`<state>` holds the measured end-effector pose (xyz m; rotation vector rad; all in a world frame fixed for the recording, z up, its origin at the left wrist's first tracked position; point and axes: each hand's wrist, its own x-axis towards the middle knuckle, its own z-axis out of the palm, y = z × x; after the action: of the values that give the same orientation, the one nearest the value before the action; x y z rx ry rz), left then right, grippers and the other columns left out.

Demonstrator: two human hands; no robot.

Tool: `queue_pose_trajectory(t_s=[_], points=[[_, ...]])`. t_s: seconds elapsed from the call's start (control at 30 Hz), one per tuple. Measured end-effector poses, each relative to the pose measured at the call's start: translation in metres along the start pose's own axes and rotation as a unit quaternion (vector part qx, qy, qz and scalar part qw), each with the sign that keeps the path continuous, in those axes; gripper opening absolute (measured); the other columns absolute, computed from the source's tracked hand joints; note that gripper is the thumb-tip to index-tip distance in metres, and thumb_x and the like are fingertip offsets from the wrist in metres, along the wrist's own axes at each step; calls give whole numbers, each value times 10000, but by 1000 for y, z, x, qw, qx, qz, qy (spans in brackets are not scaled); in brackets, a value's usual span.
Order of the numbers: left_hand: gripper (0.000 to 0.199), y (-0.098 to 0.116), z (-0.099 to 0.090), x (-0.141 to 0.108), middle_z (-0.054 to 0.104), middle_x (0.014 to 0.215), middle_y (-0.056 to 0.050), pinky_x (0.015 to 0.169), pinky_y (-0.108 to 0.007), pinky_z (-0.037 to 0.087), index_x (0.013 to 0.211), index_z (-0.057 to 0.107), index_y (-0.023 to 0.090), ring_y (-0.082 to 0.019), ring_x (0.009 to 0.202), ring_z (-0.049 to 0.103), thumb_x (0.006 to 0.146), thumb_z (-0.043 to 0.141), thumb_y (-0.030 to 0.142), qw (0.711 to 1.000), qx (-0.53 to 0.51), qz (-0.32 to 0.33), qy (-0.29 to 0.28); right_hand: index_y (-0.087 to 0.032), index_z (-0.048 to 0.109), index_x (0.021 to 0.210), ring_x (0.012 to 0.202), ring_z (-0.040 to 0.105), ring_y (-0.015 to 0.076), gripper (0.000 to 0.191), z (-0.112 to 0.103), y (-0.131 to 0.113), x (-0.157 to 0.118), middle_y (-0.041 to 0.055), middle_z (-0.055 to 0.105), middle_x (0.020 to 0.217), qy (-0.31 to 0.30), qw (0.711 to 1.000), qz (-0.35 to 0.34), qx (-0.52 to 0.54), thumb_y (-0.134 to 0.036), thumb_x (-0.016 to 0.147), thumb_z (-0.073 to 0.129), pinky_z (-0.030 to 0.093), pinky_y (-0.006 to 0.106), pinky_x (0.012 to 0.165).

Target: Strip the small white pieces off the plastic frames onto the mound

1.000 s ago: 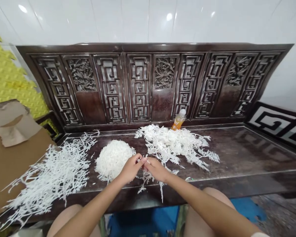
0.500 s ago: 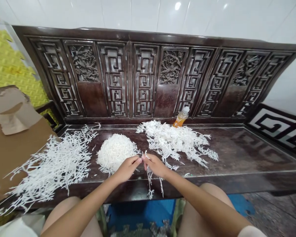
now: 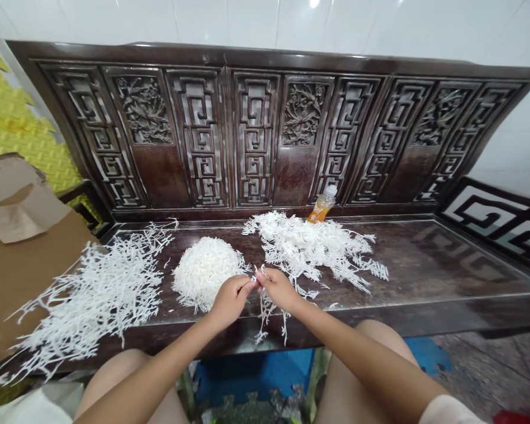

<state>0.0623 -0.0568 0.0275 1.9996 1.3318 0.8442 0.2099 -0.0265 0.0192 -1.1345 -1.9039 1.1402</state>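
Observation:
My right hand (image 3: 279,287) is closed on a white branched strand (image 3: 265,306), whose thin ends hang below it over the bench's front edge. Its fingertips meet those of my left hand (image 3: 233,299), pinched together at a small white tip; what exactly the left fingers hold is too small to make out. Just behind my left hand lies a round heap of short white pieces (image 3: 208,270). Beyond my right hand spreads a pile of white branched strands (image 3: 313,244). Farther left is a loose pile of bare white stems (image 3: 108,288).
A bottle of orange drink (image 3: 321,206) stands behind the right pile, against the carved backrest (image 3: 295,176) of the dark wooden bench (image 3: 415,259). Cardboard (image 3: 35,265) lies at the left, with yellow foam mat (image 3: 22,129) behind. Blue mat (image 3: 251,377) covers floor below.
The strand hanging from my right hand has swung slightly left and up. Both hands stay together at nearly the same place, and the view has shifted a little.

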Motion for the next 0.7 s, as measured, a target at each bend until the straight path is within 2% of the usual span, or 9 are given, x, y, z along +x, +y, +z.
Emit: queue_pose_trajectory(t_s=[0.17, 0.33, 0.47, 0.53, 0.6, 0.67, 0.7], points=[[342, 4, 6, -1, 486, 585, -15, 647, -250, 349, 578, 489, 174, -136, 636, 443, 825, 303, 321, 999, 26, 10, 41, -176, 453, 562, 500, 393, 96, 320, 3, 0, 5, -22, 416, 501, 39, 999, 28, 14, -352, 805, 346, 320, 216, 521], [331, 3, 9, 1, 467, 575, -28, 678, -280, 347, 550, 443, 184, -150, 640, 432, 825, 290, 289, 991, 90, 10, 98, -178, 436, 550, 554, 393, 105, 303, 11, -7, 5, -11, 437, 554, 84, 996, 30, 22, -349, 787, 355, 328, 222, 556], [338, 7, 12, -1, 443, 544, -30, 636, -288, 336, 517, 383, 189, -148, 602, 407, 827, 271, 267, 986, 80, 45, 141, -180, 420, 536, 543, 386, 106, 301, 15, -7, 9, -15, 427, 544, 109, 989, 68, 71, -369, 766, 375, 325, 229, 546], [338, 15, 16, -9, 431, 531, -33, 614, -294, 326, 503, 355, 192, -151, 594, 400, 822, 270, 261, 985, 76, 82, 129, -185, 426, 547, 527, 382, 109, 277, 2, 0, 14, -12, 436, 544, 144, 975, 132, 104, -369, 751, 397, 319, 237, 527], [341, 24, 20, -19, 425, 523, -37, 605, -301, 318, 493, 341, 195, -153, 587, 399, 818, 270, 273, 985, 77, 117, 98, -189, 429, 576, 508, 371, 113, 248, -22, 9, 21, -5, 442, 545, 202, 950, 205, 122, -363, 750, 396, 309, 246, 505], [351, 27, 19, -24, 432, 526, -37, 608, -300, 315, 494, 348, 193, -149, 582, 405, 823, 261, 282, 986, 84, 114, 86, -190, 426, 608, 522, 358, 110, 254, -50, 18, 26, -2, 436, 569, 240, 940, 208, 122, -376, 771, 369, 302, 244, 513], [357, 25, 15, -22, 443, 533, -37, 611, -296, 313, 498, 359, 190, -147, 583, 412, 827, 256, 284, 987, 95, 92, 92, -186, 434, 612, 529, 360, 105, 261, -60, 22, 27, -5, 428, 573, 248, 943, 183, 123, -389, 767, 388, 301, 241, 521]])
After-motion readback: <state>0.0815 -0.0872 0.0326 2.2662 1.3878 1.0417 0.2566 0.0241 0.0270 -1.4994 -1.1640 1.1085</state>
